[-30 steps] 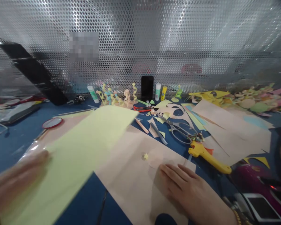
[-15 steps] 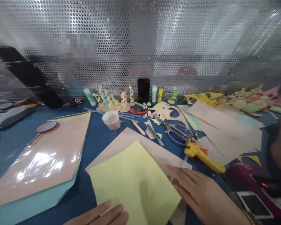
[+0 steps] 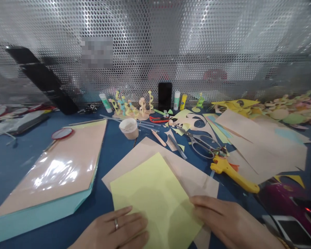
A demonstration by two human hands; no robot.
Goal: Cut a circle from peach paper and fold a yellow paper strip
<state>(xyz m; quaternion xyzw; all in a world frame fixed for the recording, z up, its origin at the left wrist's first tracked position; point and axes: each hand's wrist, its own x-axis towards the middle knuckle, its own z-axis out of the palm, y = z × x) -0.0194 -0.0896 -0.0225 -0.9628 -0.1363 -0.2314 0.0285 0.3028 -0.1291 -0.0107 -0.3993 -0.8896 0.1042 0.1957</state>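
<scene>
A pale yellow sheet of paper (image 3: 147,186) lies at an angle over a larger beige sheet (image 3: 145,148) in front of me. My left hand (image 3: 116,228), wearing a ring, rests with its fingers stretched out on the lower left part of the yellow sheet. At the sheet's right corner is my right hand (image 3: 220,218), fingers extended and touching the edge; their tips are slightly blurred. Shadows from the hands fall on the yellow paper. The near end of both sheets runs out of view.
Scissors (image 3: 202,143), a yellow-handled tool (image 3: 234,176) and a white paper cup (image 3: 129,128) stand or lie beyond the sheets. Left is a plastic-wrapped paper pack (image 3: 64,166) with a red-rimmed disc (image 3: 62,133). Loose beige sheets (image 3: 264,148) and a white phone (image 3: 292,228) are right.
My left hand has come further into view over the yellow sheet. My right hand has shifted onto the sheet's right edge. The whole view has swung slightly left.
</scene>
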